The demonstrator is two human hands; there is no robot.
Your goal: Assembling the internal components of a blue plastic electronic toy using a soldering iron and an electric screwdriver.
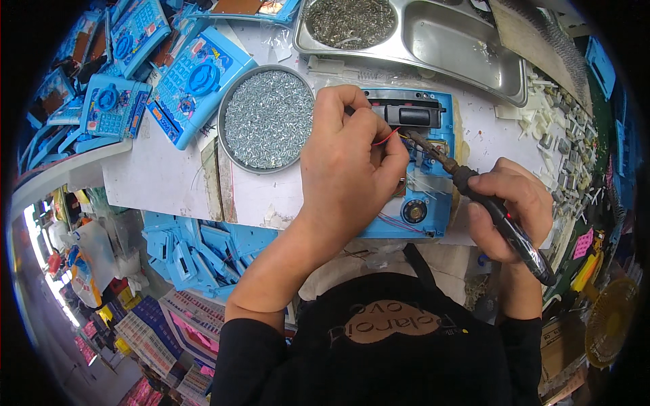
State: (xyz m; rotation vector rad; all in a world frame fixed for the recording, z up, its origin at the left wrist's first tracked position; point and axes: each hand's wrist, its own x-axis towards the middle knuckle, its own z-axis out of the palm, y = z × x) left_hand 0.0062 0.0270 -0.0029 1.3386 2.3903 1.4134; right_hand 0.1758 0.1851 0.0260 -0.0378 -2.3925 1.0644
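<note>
An open blue plastic housing (441,215) lies on the table in front of me. Inside it are a black part (416,116), a round speaker (414,211) and thin wires. My left hand (349,162) is over the housing's left part with fingers pinched, and a thin red wire (386,139) runs from its fingertips. My right hand (518,206) grips the black handle of a soldering iron (500,215). The iron slants up and left, its tip near the wire ends, close to my left fingertips. Whether the tip touches a joint I cannot tell.
A round tin of small silver screws (267,120) stands left of my left hand. A metal tray (467,47) holding small metal parts sits behind. Blue toy casings (196,88) pile up at far left. White and grey pieces (562,145) are scattered at right, beyond my right hand.
</note>
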